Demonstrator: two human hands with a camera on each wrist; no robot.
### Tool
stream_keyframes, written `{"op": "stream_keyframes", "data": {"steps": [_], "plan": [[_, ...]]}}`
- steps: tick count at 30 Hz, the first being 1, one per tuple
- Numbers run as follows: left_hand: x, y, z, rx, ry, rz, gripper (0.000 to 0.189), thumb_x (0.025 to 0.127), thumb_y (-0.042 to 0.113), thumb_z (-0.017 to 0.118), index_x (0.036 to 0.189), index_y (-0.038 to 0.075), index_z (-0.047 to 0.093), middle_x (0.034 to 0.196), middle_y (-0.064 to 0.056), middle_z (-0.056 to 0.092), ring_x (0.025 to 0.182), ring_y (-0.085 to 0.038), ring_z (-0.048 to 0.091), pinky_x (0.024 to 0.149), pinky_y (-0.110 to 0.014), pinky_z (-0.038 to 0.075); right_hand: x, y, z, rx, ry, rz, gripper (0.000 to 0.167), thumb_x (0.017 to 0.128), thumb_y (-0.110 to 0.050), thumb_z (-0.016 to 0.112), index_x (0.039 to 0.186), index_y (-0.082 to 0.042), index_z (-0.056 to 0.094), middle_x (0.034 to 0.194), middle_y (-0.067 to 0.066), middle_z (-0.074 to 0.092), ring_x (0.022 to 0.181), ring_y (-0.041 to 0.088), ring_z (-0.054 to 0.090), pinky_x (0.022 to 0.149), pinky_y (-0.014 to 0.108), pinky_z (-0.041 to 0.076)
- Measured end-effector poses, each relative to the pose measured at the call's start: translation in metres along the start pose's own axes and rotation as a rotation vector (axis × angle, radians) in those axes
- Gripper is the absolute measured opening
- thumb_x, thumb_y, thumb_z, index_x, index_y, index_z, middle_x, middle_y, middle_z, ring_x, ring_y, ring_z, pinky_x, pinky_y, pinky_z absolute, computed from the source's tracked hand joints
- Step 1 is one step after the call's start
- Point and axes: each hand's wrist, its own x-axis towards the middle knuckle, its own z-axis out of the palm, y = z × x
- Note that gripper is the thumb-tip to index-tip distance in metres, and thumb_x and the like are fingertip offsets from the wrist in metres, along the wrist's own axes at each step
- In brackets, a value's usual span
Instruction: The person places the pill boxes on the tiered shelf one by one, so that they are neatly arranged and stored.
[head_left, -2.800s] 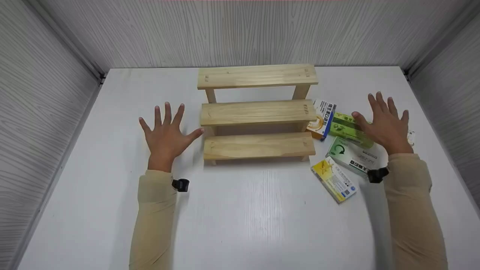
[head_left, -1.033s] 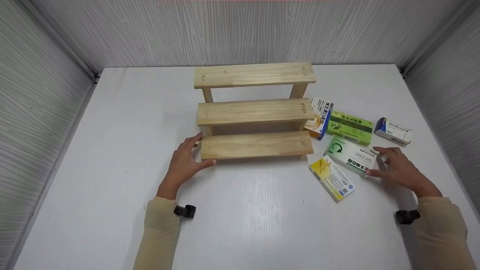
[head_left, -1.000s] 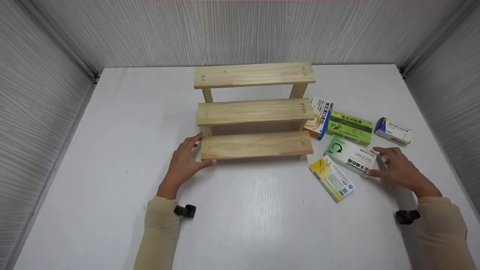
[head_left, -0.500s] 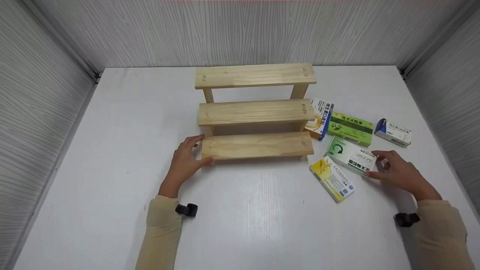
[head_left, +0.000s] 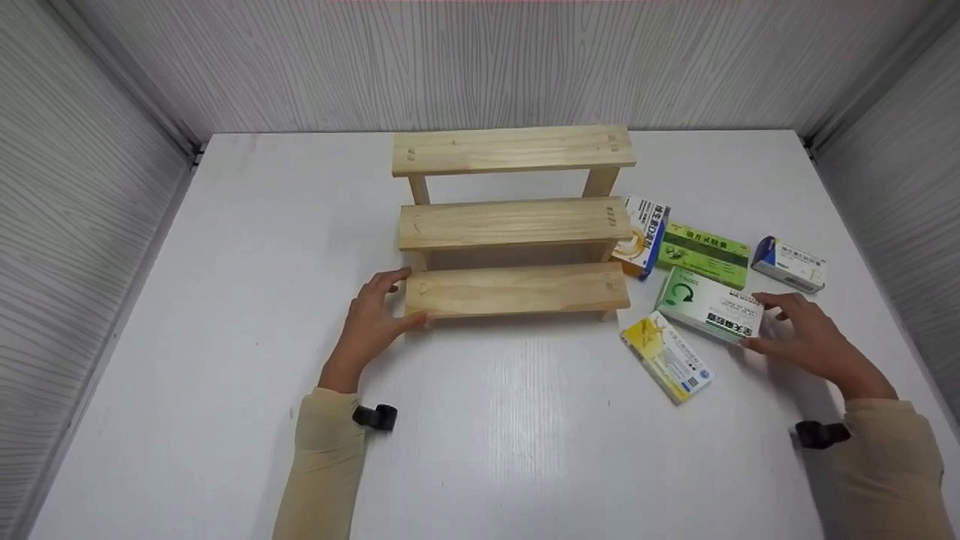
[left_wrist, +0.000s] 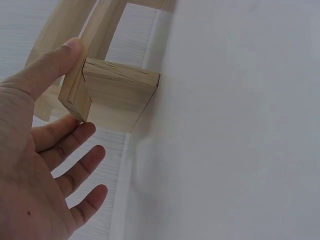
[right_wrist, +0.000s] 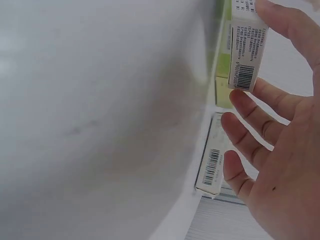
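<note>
A three-tier wooden step rack (head_left: 517, 289) stands in the middle of the table. My left hand (head_left: 369, 322) pinches the left end of its lowest step; in the left wrist view the thumb lies on one side of the board (left_wrist: 75, 95) and the index and middle fingertips touch the other. My right hand (head_left: 814, 341) grips the right end of a white-and-green medicine box (head_left: 709, 304) between thumb and fingers. That box's barcoded end (right_wrist: 245, 55) faces the right wrist camera and looks slightly raised from the table.
Close around the gripped box lie a yellow-and-white box (head_left: 666, 358), a green box (head_left: 705, 253) and a small blue-and-white box (head_left: 789, 264). A blue, orange and white box (head_left: 643, 236) lies against the rack's right side. Grey wood-patterned panels (head_left: 495, 67) wall the table.
Both hands came down from spread above the table, the left to the rack's lowest step, the right to the white-and-green box. The right hand has closed on that box, which has shifted and lifted slightly.
</note>
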Motion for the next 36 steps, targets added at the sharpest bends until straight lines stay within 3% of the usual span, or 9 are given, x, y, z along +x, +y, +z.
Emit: {"op": "stream_keyframes", "data": {"steps": [4,8,11,15,19,24,31,36], "plan": [[0.0,-0.001,0.0,-0.016,0.007,0.003,0.08,0.076,0.038,0.081,0.143,0.012,0.045,0.145,-0.009,0.046,0.128,-0.032,0.046,0.104,-0.05,0.037,-0.004,0.001,-0.01,0.047,0.043,-0.029,0.076,0.085,-0.028,0.073,0.143,0.003,0.036,0.137,0.032,0.036,0.113,0.05,0.041,0.083,0.056,0.036],[0.0,-0.002,0.001,-0.035,0.007,-0.002,0.08,0.076,0.036,0.081,0.144,0.013,0.045,0.146,-0.008,0.046,0.129,-0.03,0.046,0.105,-0.05,0.037,-0.009,0.0,-0.022,0.066,0.074,-0.023,0.076,0.087,-0.026,0.071,0.147,0.001,0.033,0.137,0.029,0.034,0.11,0.042,0.041,0.074,0.038,0.039],[0.0,-0.002,0.001,-0.05,-0.001,-0.014,0.082,0.076,0.036,0.082,0.145,0.013,0.043,0.147,-0.008,0.045,0.131,-0.03,0.044,0.107,-0.049,0.036,-0.011,-0.002,-0.028,0.084,0.121,-0.031,0.073,0.089,-0.025,0.07,0.148,-0.006,0.033,0.135,0.021,0.035,0.104,0.017,0.045,0.072,0.026,0.034],[0.0,-0.003,0.0,-0.067,-0.014,-0.032,0.084,0.076,0.036,0.082,0.146,0.014,0.042,0.149,-0.009,0.043,0.134,-0.029,0.041,0.109,-0.048,0.034,-0.009,-0.007,-0.034,0.135,0.189,-0.083,0.069,0.089,-0.018,0.069,0.149,-0.013,0.034,0.128,-0.012,0.035,0.088,-0.006,0.044,0.073,0.024,0.029],[0.0,-0.002,0.0,-0.093,-0.023,-0.044,0.084,0.076,0.034,0.082,0.147,0.015,0.04,0.15,-0.009,0.041,0.134,-0.029,0.04,0.11,-0.048,0.034,-0.006,-0.018,-0.04,0.192,0.234,-0.109,0.069,0.089,-0.015,0.068,0.149,-0.017,0.034,0.121,-0.028,0.03,0.084,-0.005,0.047,0.07,0.018,0.03],[0.0,-0.003,0.002,-0.136,-0.026,-0.055,0.085,0.075,0.035,0.083,0.146,0.019,0.039,0.149,-0.006,0.042,0.133,-0.028,0.041,0.108,-0.05,0.034,0.003,-0.038,-0.049,0.273,0.283,-0.109,0.066,0.089,-0.01,0.067,0.146,-0.019,0.036,0.121,-0.025,0.035,0.082,-0.002,0.05,0.068,0.015,0.035],[-0.003,-0.005,0.003,-0.176,-0.044,-0.066,0.074,0.076,0.039,0.081,0.139,0.027,0.045,0.146,-0.003,0.046,0.125,-0.03,0.05,0.098,-0.051,0.041,0.016,-0.062,-0.064,0.343,0.283,-0.089,0.058,0.091,-0.011,0.065,0.141,-0.025,0.04,0.12,-0.019,0.039,0.081,0.001,0.052,0.061,0.017,0.041],[-0.004,-0.005,0.003,-0.214,-0.061,-0.028,0.068,0.079,0.032,0.079,0.138,0.024,0.046,0.146,-0.005,0.044,0.12,-0.033,0.054,0.092,-0.045,0.047,0.025,-0.078,-0.074,0.365,0.288,-0.111,0.056,0.091,-0.012,0.065,0.139,-0.027,0.042,0.116,-0.017,0.043,0.078,0.001,0.054,0.063,0.017,0.04]]}}
